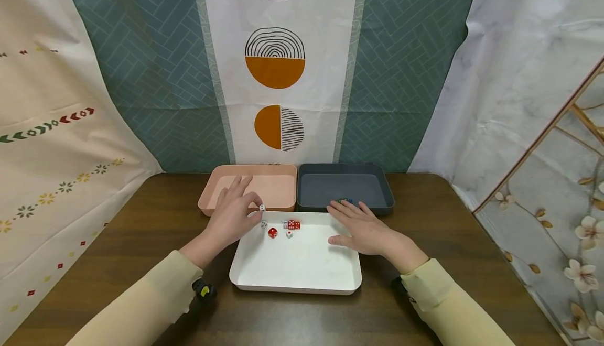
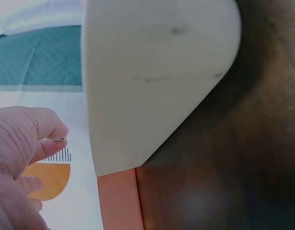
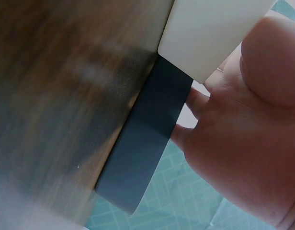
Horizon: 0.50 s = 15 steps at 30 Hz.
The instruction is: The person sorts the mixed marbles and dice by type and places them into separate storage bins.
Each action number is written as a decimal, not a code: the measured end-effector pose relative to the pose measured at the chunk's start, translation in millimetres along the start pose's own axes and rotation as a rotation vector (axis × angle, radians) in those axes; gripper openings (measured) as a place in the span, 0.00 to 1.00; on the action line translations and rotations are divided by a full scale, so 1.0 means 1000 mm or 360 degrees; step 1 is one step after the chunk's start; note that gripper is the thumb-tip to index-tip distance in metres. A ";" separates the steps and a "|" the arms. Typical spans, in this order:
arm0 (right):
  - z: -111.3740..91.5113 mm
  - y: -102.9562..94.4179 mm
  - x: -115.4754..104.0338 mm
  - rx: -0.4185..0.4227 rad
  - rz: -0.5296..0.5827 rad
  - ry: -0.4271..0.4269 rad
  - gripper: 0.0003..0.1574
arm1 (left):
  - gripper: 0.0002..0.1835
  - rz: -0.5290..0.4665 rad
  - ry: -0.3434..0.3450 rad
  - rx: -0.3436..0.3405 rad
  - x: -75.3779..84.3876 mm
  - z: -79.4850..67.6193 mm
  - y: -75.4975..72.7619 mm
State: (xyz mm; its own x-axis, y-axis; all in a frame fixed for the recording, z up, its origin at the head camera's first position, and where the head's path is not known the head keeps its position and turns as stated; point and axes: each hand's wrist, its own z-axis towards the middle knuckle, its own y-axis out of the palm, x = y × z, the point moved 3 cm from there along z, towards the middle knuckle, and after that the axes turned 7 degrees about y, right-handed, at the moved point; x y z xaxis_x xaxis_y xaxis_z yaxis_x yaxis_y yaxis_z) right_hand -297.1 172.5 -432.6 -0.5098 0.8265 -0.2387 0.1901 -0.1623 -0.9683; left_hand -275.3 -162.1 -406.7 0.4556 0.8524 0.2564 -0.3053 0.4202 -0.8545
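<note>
Between thumb and forefinger, my left hand (image 1: 234, 211) pinches a white die (image 1: 262, 207) above the back left edge of the white tray (image 1: 302, 267). Only a sliver of that die shows between the fingertips in the left wrist view. Inside the white tray, near its back left, lie a red die (image 1: 272, 233), a white die (image 1: 289, 234) and several others. My right hand (image 1: 363, 230) reaches over the white tray's back right corner, fingers extended to the dark blue tray (image 1: 340, 183). Small green and blue pieces (image 1: 346, 200) lie just past its fingertips, partly hidden.
A pink tray (image 1: 269, 178) stands behind the white one, side by side with the dark blue tray. All three rest on a brown wooden table (image 1: 162, 220). Patterned cloths (image 1: 396, 73) hang at the back and both sides.
</note>
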 end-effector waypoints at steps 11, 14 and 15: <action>-0.002 0.000 0.002 -0.0005 -0.0011 0.0012 0.56 | 0.02 -0.0026 -0.0013 -0.0017 -0.005 0.025 0.003; -0.001 0.000 0.001 -0.0001 -0.0013 0.0010 0.56 | 0.02 -0.0005 -0.0016 -0.0029 -0.006 0.031 0.003; -0.001 0.000 0.001 -0.0001 -0.0019 0.0014 0.56 | 0.03 0.0001 -0.0020 -0.0037 -0.007 0.033 0.003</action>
State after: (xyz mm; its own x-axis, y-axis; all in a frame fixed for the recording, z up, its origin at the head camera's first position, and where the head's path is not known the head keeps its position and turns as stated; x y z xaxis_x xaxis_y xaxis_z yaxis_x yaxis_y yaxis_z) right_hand -297.2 174.0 -433.0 -0.5048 0.8330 -0.2265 0.1845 -0.1522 -0.9710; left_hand -306.6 -156.5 -396.0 0.4446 0.8567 0.2616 -0.2858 0.4125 -0.8650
